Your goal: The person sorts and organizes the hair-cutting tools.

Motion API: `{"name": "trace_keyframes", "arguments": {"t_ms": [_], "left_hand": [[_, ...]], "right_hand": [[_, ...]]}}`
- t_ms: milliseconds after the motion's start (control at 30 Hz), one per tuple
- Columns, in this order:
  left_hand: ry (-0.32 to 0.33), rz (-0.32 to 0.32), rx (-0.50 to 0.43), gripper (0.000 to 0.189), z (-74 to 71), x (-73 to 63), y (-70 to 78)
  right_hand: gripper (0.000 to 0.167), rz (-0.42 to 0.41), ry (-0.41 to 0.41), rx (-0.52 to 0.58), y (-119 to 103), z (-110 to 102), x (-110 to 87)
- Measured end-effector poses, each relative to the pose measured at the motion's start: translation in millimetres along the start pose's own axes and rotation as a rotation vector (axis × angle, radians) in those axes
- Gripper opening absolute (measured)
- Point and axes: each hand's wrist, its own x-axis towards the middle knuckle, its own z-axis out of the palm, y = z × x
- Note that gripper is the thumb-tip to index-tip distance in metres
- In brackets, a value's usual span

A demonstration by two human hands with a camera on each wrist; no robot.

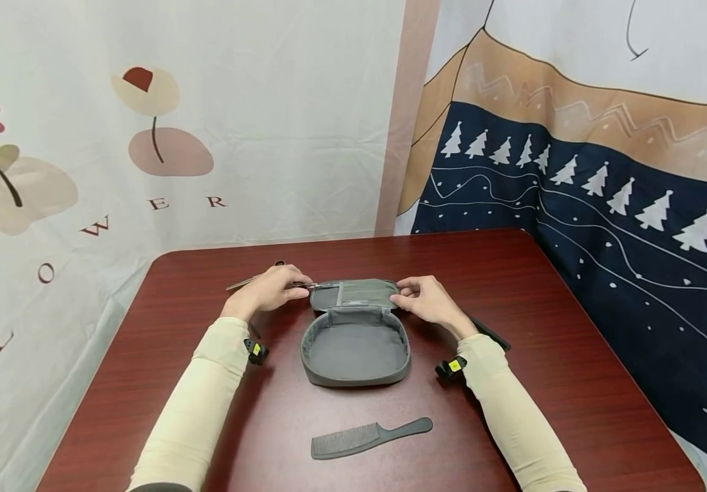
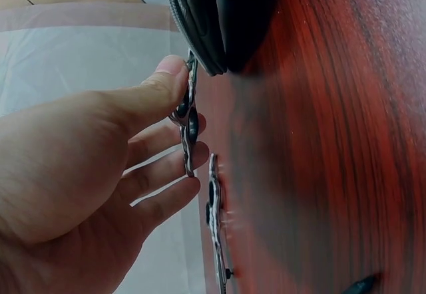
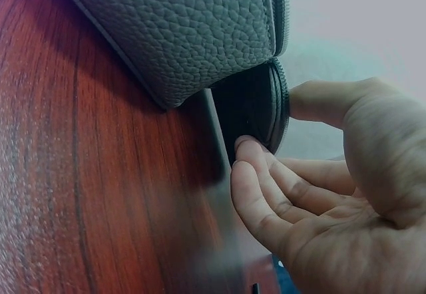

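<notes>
A grey zip case (image 1: 356, 377) lies unfolded on the table, its lid (image 1: 368, 292) tipped back away from the person. My left hand (image 1: 273, 287) pinches a pair of scissors (image 2: 193, 124) by the finger loops, between thumb and fingers. The blades reach the left side of the lid, at its inner pocket; their tips are hidden. At the opposite side, my right hand (image 1: 430, 299) holds the lid's edge, thumb on the zipped rim and fingers beneath. Behind the left hand, a second pair of scissors (image 2: 214, 221) lies on the table.
A grey comb (image 1: 368, 439) lies in front of the case. Partly covered by the right forearm is a long dark object (image 1: 491, 333). A small dark object (image 2: 363, 285) shows near the left wrist. Printed curtains (image 1: 304, 137) hang behind the table (image 1: 476, 260).
</notes>
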Motion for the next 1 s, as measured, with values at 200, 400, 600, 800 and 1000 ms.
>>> {"name": "trace_keyframes", "arguments": {"t_ms": [200, 400, 600, 800, 1000], "left_hand": [[0.002, 0.059, 0.012, 0.035, 10.5, 9.5, -15.4], [0.043, 0.081, -0.007, 0.036, 49.7, 35.3, -85.7], [0.045, 0.102, -0.028, 0.034, 53.5, 39.9, -82.0], [0.020, 0.092, -0.028, 0.036, 63.2, 52.0, -100.4], [-0.004, 0.061, -0.062, 0.039, 67.7, 58.1, -106.6]], "right_hand": [[0.053, 0.004, -0.001, 0.006, -2.4, -1.1, -0.9], [0.053, 0.002, 0.002, 0.002, -1.4, -1.1, -1.3], [0.052, -0.004, 0.003, 0.001, -0.7, -0.4, -0.6], [0.052, -0.005, 0.001, -0.004, -0.9, -0.6, -0.3], [0.052, 0.000, 0.000, -0.003, -0.9, -0.3, -0.5]]}}
